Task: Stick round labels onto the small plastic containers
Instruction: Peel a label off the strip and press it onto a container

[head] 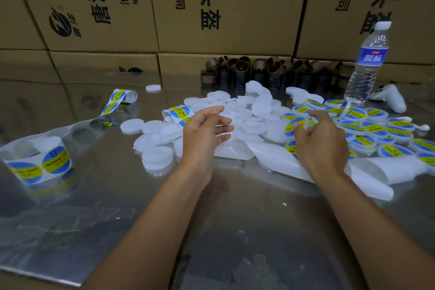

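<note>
A heap of small round white plastic containers lies in the middle of the shiny metal table. To its right sits a pile of containers with blue-and-yellow round labels. My left hand hovers over the plain heap with fingers loosely spread, holding nothing. My right hand hovers at the edge of the labelled pile, fingers relaxed and empty. A strip of labels curls just left of my left hand. A label roll with a long backing strip lies at the far left.
Empty white backing paper trails under my right hand. A water bottle and a white controller stand at the back right. Brown cardboard roll cores line the back, with stacked cartons behind them.
</note>
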{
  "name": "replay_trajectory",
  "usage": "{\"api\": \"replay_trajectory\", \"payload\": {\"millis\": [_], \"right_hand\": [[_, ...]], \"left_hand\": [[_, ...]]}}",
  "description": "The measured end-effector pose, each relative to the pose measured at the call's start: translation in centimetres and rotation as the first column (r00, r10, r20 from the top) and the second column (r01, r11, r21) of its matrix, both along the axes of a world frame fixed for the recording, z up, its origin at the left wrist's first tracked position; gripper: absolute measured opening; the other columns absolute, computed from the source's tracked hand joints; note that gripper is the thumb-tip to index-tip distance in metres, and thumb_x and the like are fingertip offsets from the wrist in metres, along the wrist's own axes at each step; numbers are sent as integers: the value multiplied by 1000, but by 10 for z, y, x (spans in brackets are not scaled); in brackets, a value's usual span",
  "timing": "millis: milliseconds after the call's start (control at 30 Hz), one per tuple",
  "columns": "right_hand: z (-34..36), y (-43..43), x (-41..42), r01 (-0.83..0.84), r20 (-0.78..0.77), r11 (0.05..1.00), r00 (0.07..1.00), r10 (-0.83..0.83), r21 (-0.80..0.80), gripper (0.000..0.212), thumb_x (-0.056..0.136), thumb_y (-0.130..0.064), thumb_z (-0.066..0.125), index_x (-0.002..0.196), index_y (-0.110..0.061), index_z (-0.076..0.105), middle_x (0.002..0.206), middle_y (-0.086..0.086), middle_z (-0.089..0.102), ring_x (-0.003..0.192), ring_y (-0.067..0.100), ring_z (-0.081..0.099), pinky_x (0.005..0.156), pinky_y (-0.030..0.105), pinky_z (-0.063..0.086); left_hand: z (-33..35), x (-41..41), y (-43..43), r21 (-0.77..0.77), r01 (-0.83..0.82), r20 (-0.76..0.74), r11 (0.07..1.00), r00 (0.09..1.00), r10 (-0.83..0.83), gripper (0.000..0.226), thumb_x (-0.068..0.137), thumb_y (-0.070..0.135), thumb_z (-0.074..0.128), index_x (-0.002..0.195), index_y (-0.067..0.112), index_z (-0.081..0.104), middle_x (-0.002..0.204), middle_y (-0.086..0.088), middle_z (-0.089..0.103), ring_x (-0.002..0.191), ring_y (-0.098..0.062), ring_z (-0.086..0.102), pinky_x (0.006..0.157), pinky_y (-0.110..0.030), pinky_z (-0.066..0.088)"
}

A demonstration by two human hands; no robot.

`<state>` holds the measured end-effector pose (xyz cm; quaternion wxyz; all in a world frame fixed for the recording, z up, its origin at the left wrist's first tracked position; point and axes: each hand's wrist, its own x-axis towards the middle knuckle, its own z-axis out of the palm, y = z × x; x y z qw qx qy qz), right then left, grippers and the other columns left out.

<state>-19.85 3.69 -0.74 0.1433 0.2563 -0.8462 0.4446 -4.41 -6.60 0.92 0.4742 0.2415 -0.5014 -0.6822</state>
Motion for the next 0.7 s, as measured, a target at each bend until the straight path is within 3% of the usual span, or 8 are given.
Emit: {"api": "replay_trajectory", "payload": {"millis": [267, 400, 533, 633, 700], "right_hand": [[-2, 4, -3, 98, -34, 984, 995, -94, 146, 24, 90, -24, 53, 110, -12, 55, 101, 20, 64, 99, 40, 56, 74, 39, 39], [0, 5, -3, 110, -124, 972, 989, -85, 207, 21, 90, -24, 54, 105, -11, 62, 97, 20, 66, 97, 40, 58, 76, 40, 41], [3, -3, 9, -156, -303, 957, 925, 228, 244, 21, 88, -23, 59, 107, -16, 68, 98, 9, 65, 103, 31, 50, 82, 38, 37], [0, -10, 16, -304, -338, 832, 807, 484, 464, 26, 90, -20, 59, 114, -25, 66, 113, -3, 63, 112, 23, 45, 90, 34, 31], [-4, -11, 16, -329, -286, 765, 787, 546, 554, 35, 91, -12, 53, 119, -29, 62, 124, -9, 59, 119, 19, 41, 94, 33, 28]], "left_hand": [[1, 0, 1, -16, -10, 15, 1000, 1000, 11, 23, 96, 7, 47, 86, 19, 64, 57, 8, 62, 56, -7, 63, 58, -17, 53], [1, 0, 1, -24, -14, 26, 1000, 1000, 14, 23, 96, 9, 46, 86, 20, 63, 56, 9, 62, 57, -6, 63, 58, -17, 53], [0, 0, 1, -24, -15, 27, 1000, 999, 16, 22, 96, 10, 46, 86, 20, 63, 56, 10, 62, 57, -6, 63, 58, -17, 53], [1, -1, 2, -23, -19, 30, 1000, 999, 20, 22, 96, 10, 47, 86, 20, 63, 56, 10, 62, 57, -6, 63, 59, -18, 53], [1, -1, 1, -21, -21, 31, 1000, 999, 22, 22, 96, 10, 47, 85, 20, 64, 56, 9, 62, 58, -6, 63, 59, -18, 53]]}}
